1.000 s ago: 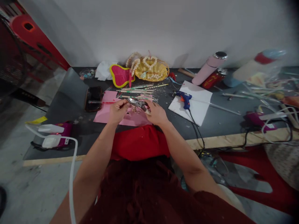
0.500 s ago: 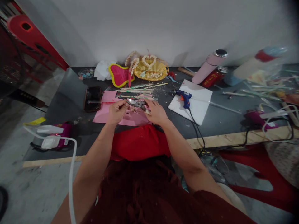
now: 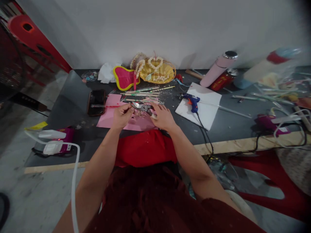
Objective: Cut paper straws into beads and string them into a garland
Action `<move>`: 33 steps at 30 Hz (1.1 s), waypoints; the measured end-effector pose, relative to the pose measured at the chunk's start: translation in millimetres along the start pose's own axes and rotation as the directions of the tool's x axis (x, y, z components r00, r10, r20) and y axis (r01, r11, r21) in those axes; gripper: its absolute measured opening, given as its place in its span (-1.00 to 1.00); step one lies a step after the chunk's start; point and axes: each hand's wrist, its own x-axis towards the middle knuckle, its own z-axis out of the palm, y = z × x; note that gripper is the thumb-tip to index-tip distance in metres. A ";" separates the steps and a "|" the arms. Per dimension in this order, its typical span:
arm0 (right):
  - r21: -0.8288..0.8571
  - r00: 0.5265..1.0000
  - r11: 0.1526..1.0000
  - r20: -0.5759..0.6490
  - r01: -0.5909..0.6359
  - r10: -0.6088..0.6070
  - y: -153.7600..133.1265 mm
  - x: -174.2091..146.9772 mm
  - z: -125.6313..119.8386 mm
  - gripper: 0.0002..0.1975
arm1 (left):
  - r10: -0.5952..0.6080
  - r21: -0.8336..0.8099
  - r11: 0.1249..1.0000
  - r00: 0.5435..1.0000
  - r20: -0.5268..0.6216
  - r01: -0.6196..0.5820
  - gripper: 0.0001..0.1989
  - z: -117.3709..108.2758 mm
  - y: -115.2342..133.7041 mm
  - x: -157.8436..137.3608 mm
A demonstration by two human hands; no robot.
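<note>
My right hand [image 3: 163, 116] is wrapped round the handles of a pair of pruning shears [image 3: 143, 107], whose blades point left. At the blade tip my left hand [image 3: 123, 116] is closed in a pinch; what it holds is too small to make out. Under both hands lies a pink sheet [image 3: 107, 118] with small pale cut bits [image 3: 140, 114] scattered on it. Just beyond the shears are several thin printed sticks [image 3: 143, 94], lying roughly parallel.
A blue glue gun [image 3: 193, 102] rests on a white board [image 3: 209, 118] at right. Behind stand a yellow basket [image 3: 167, 66], a pink flask [image 3: 217, 69] and a red can [image 3: 223, 80]. A phone [image 3: 96, 100] lies left; purple power strips [image 3: 66, 139] sit near the front edge.
Almost nothing differs. Both hands and the shears stay in the same place, with only a very slight shift of the view.
</note>
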 end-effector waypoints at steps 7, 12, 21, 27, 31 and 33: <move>-0.006 1.000 1.000 -0.001 0.010 -0.010 -1.1 -0.8 -1.0 -0.33 | -0.006 0.019 1.000 1.000 0.014 0.006 -0.78 -0.8 3.2 0.2; 0.016 1.000 1.000 -0.003 0.023 -0.023 -2.3 -0.8 -2.8 -0.40 | -0.015 -0.015 1.000 1.000 0.012 0.015 -0.76 -0.2 2.7 0.1; -0.032 1.000 0.999 0.002 -0.014 0.015 -12.8 -3.9 -4.5 -0.44 | -0.008 -0.048 0.999 0.999 -0.045 0.006 -0.74 -2.5 1.3 -0.4; -0.022 0.999 0.999 0.011 -0.041 0.041 -11.2 -3.7 -0.6 -0.48 | 0.006 -0.042 0.999 0.999 -0.041 -0.008 -0.73 -0.7 3.5 -0.3; 0.031 0.999 0.998 0.015 -0.050 0.049 -7.7 -2.1 0.1 -0.42 | -0.008 -0.049 0.999 0.999 -0.036 0.006 -0.80 1.3 5.2 -0.2; 0.052 0.999 0.998 0.010 -0.035 0.035 -6.3 -1.4 -0.3 -0.40 | 0.000 -0.024 1.000 0.999 -0.032 -0.001 -0.82 1.4 6.2 -0.4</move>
